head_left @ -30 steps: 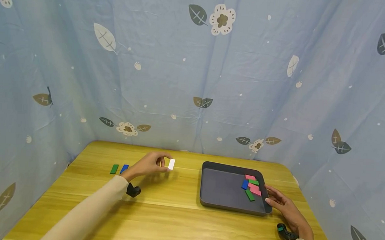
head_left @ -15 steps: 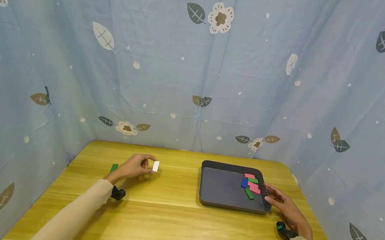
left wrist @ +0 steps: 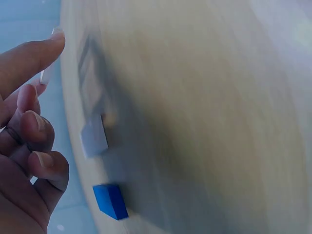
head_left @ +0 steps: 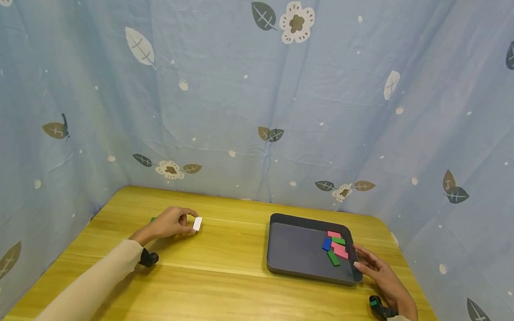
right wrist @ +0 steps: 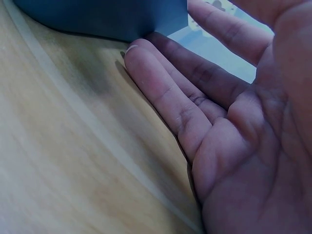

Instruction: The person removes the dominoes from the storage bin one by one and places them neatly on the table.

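My left hand point(head_left: 171, 222) pinches a small white tile point(head_left: 197, 224) between thumb and index finger, above the table's left half. In the left wrist view only a sliver of that tile shows behind the fingertips; below them a second white tile point(left wrist: 94, 138) and a blue tile point(left wrist: 110, 201) lie on the table. A green tile point(head_left: 153, 219) peeks out behind the hand. At the right, my right hand point(head_left: 383, 278) rests its fairly straight fingers against the side of a dark grey tray point(head_left: 292, 275). In the tray lie pink tiles point(head_left: 340, 251), green tiles point(head_left: 333, 258) and a blue tile point(head_left: 327, 244).
The tiles in the tray gather near its right wall. The yellow wood-grain table point(head_left: 216, 297) ends at a blue patterned curtain point(head_left: 225, 106) behind and at the sides. Each wrist wears a black device, such as the right one point(head_left: 379, 309).
My left hand has moved left with the white tile, and it now covers the blue tile and most of the green one. The right hand and the tray have stayed put.
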### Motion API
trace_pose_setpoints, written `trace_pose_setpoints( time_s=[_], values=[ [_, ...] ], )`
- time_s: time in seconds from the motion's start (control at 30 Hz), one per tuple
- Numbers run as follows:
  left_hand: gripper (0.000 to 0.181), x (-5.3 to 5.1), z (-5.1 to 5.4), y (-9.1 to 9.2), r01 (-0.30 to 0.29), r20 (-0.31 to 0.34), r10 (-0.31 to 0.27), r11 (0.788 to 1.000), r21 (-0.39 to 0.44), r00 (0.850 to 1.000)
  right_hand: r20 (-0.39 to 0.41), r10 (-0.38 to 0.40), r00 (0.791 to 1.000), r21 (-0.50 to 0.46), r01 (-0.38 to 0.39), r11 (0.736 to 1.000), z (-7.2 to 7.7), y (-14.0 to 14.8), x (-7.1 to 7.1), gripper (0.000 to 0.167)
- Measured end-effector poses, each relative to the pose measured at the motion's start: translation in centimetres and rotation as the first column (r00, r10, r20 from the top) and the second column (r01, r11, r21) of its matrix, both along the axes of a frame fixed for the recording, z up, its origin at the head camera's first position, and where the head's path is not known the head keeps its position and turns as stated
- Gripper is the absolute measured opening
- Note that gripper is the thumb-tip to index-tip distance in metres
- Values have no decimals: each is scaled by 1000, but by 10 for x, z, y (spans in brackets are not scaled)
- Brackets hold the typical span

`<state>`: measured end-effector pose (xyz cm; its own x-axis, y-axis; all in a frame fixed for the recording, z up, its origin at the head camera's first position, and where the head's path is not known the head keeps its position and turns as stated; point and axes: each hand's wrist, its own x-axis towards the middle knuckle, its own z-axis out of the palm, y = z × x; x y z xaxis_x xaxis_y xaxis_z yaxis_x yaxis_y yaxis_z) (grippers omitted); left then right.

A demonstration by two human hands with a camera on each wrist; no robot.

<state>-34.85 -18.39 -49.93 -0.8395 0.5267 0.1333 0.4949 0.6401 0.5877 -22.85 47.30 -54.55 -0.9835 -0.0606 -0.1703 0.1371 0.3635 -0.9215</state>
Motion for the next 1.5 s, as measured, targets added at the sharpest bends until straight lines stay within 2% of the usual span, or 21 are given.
trace_pose_setpoints(
  time_s=[0.27,0.4,0.6,0.87,1.27,1.5],
  values=[
    [43,-2,-5,-10,-39,23,40,999,-38,999,-3,-11,1000,-1,11,1000,3,-3,0,68],
    [43,-3,-4,-12,-51,52,54,997,-52,997,0,-10,1000,-4,10,1000,2,-2,0,68],
    [43,-4,-5,-14,-66,56,71,995,-80,996,2,-12,1000,-5,12,1000,2,-2,1,68],
    [44,-6,-6,-15,-55,64,61,993,-102,996,7,-21,1000,-6,21,1000,2,-2,3,68],
    [53,-9,3,-15,-22,111,32,996,-88,993,1,-25,1000,-20,25,999,3,-5,3,69],
    [50,-13,14,-2,-4,88,9,999,-52,996,-6,-34,999,-4,34,999,3,-5,3,70]
  ],
)
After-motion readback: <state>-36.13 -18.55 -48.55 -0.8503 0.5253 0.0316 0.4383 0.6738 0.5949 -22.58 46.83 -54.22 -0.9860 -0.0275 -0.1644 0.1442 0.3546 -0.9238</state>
